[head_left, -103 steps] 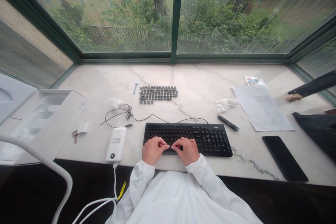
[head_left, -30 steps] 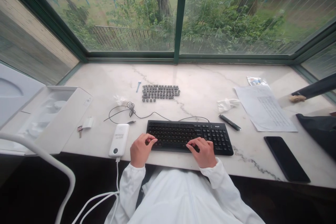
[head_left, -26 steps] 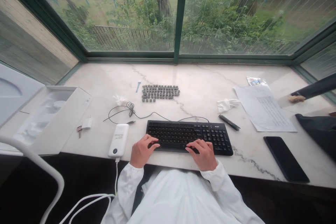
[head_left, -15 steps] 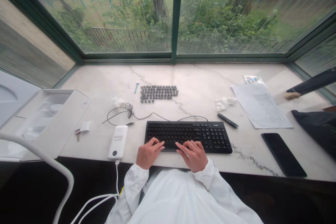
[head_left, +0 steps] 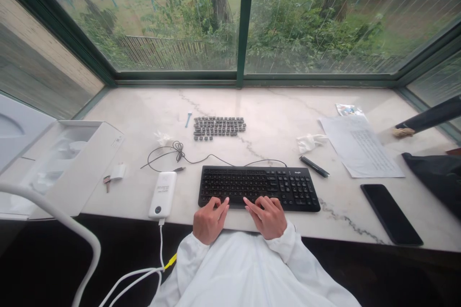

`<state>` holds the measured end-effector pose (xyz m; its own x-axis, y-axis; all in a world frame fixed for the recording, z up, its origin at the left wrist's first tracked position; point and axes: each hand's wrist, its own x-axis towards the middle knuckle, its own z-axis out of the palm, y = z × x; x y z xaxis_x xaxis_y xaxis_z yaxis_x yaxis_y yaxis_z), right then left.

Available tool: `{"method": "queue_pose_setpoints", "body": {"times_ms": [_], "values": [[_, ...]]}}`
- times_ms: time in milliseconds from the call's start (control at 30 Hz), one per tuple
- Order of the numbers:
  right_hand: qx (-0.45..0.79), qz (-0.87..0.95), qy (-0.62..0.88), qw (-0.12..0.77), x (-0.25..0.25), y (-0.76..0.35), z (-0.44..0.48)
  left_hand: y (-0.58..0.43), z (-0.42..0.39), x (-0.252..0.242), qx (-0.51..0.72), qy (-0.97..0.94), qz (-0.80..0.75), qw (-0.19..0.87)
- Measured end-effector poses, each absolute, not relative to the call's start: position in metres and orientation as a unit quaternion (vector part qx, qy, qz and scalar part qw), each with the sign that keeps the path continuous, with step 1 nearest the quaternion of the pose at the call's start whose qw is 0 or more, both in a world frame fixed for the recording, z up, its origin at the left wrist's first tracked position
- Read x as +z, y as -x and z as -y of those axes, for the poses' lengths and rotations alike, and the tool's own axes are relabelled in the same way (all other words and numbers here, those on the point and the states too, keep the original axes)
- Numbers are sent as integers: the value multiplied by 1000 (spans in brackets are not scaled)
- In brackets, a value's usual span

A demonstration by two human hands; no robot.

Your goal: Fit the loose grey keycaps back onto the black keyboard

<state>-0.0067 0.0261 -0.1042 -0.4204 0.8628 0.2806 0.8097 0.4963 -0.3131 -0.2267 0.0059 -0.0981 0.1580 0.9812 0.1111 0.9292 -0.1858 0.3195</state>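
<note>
A black keyboard (head_left: 256, 186) lies on the pale marble-patterned surface in front of me. At its front left edge is my left hand (head_left: 210, 222), thumb stretched toward the long bottom key and the other fingers bent. My right hand (head_left: 267, 217) rests at the front edge further right, its thumb and fingers spread toward the bottom row. Neither hand holds anything. The fingertips seem to touch the keyboard, though the contact is hard to make out. Beyond it, several rows of small dark keycaps (head_left: 219, 126) lie beside a thin blue tool (head_left: 188, 119).
To the left are a white power bank (head_left: 163, 195), a coiled cable (head_left: 177, 151), a key (head_left: 107, 182) and an open white box (head_left: 77, 172). On the right lie a pen (head_left: 314, 166), printed paper (head_left: 338, 141), crumpled white material (head_left: 310, 142) and a black phone (head_left: 391, 214).
My left hand has shifted slightly right and toward me, uncovering some of the keyboard's lower left. My right hand has moved a little right and down. The view has shifted slightly.
</note>
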Motion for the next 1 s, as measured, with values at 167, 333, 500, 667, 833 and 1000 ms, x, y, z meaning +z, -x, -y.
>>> {"method": "queue_pose_setpoints", "body": {"times_ms": [167, 333, 500, 667, 833, 1000], "values": [[70, 839, 496, 212, -102, 3, -26, 226, -4, -99, 138, -749, -641, 94], [62, 809, 526, 256, -103, -2, -27, 231, -6, -101, 135, -735, -661, 73], [69, 803, 531, 261, -107, -1, -26, 233, -14, -102, 133, -734, -661, 82], [80, 812, 524, 244, -107, 4, -28, 234, -19, -109, 131, -746, -647, 83], [84, 817, 521, 230, -106, 10, -32, 239, -20, -117, 128, -752, -641, 85], [89, 816, 522, 234, -106, 13, -34, 240, -20, -117, 107, -759, -638, 72]]}}
